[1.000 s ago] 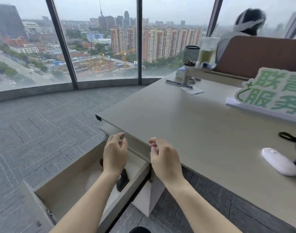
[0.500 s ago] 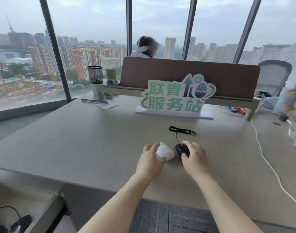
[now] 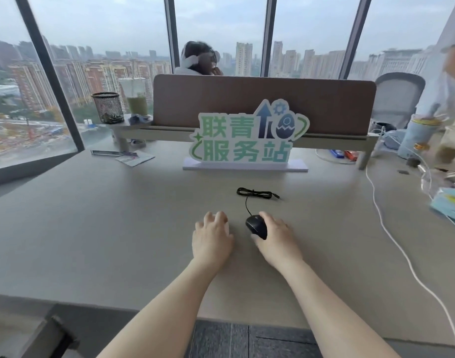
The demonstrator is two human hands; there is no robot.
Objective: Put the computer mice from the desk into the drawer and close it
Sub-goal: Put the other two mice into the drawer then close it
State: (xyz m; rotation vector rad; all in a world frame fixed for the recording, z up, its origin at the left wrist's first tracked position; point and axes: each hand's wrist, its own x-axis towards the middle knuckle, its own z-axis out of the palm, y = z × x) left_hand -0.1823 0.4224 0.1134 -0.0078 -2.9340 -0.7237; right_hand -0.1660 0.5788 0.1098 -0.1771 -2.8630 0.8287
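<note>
Both hands on the counter, one per mouse. Left hand lies curled over the white mouse; only a sliver of white shows past the fingers, so whether the grip has closed cannot be told. Right hand is cupped against the black mouse, thumb along its near side, fingers over the far side; looks like a grip, lift not yet made.

Risks, as judged from here:
- The black mouse's cable runs back to a loose coil on the counter. On lifting, the coil may trail, drag across the surface, or catch on the counter edge on the way down to the drawer.
- Cable hanging over the drawer's rim could be pinched on closing.
- White mouse is smooth and largely covered; a shallow hold could let it slip.
- Drawer sits low left, barely in view; carrying two mice at once means a blind reach.
</note>
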